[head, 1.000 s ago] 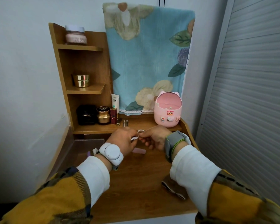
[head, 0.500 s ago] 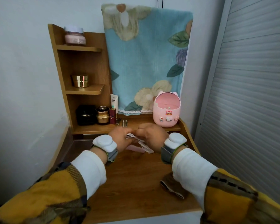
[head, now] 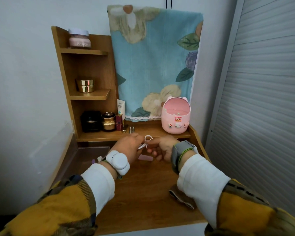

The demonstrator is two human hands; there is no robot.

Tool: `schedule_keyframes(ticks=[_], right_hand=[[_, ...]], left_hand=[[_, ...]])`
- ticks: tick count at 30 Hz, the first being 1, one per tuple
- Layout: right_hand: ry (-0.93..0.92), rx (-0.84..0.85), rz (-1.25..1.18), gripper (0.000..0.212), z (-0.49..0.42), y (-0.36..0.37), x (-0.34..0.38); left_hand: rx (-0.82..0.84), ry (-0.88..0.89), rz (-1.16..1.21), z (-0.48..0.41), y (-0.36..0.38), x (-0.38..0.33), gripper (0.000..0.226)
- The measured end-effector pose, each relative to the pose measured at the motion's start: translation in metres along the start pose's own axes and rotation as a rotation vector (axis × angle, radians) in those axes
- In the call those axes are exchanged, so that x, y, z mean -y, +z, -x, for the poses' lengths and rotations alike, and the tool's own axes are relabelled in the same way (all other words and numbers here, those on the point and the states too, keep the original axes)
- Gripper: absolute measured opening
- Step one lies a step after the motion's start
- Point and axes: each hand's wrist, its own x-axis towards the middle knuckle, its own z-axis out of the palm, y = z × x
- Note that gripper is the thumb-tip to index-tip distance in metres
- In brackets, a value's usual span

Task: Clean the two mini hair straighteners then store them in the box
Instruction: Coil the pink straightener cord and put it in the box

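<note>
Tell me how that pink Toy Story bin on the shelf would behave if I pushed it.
The pink bin looks like hollow plastic with little inside, so it is probably light and would slide easily on the wooden shelf. Its rounded body narrows toward the base, so a push high up might tip it.

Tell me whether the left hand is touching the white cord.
Touching. The head view shows the left hand pinching the white cord, whose strands run out of its grip; the right hand holds it too.

Wooden desk (head: 143, 193) with shelves (head: 89, 94), white wall (head: 24, 74), grey shutter (head: 266, 99)
</note>
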Motion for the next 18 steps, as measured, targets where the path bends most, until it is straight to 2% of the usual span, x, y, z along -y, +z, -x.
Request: schedule_keyframes(ticks=[3, 6, 8, 9, 11, 13, 15, 16, 18], right_hand=[[-0.052, -0.035, -0.032, 0.024, 0.004, 0.003, 0.001], [-0.186, -0.103, 0.164, 0.022, 0.005, 0.003, 0.001], [-0.402, -0.195, 0.489, 0.017, 0.004, 0.003, 0.0], [-0.534, -0.262, 0.771, 0.009, 0.003, 0.002, 0.0], [-0.768, -0.344, 1.343, 0.016, 0.003, 0.0, -0.002], [-0.916, -0.324, 1.565, 0.026, 0.001, -0.002, -0.006], [-0.988, -0.309, 1.565, 0.027, -0.005, -0.004, -0.01], [-0.969, -0.318, 1.466, 0.024, -0.009, -0.006, -0.011], [-0.792, -0.36, 1.047, 0.019, -0.013, -0.006, -0.009]], left_hand=[[-0.011, -0.013, 0.013, -0.001, 0.0, -0.001, 0.025], [-0.002, -0.022, 0.035, -0.001, 0.0, 0.002, 0.023], [0.004, -0.022, 0.064, -0.002, 0.0, 0.003, 0.021], [0.005, -0.03, 0.094, -0.002, 0.0, 0.003, 0.019], [0.022, -0.069, 0.193, -0.005, 0.0, 0.006, 0.016], [0.045, -0.122, 0.297, -0.006, -0.001, 0.009, 0.017], [0.035, -0.171, 0.34, -0.005, 0.0, 0.012, 0.018], [0.004, -0.19, 0.343, -0.004, 0.0, 0.011, 0.017], [-0.073, -0.182, 0.289, -0.003, 0.0, 0.01, 0.014]])
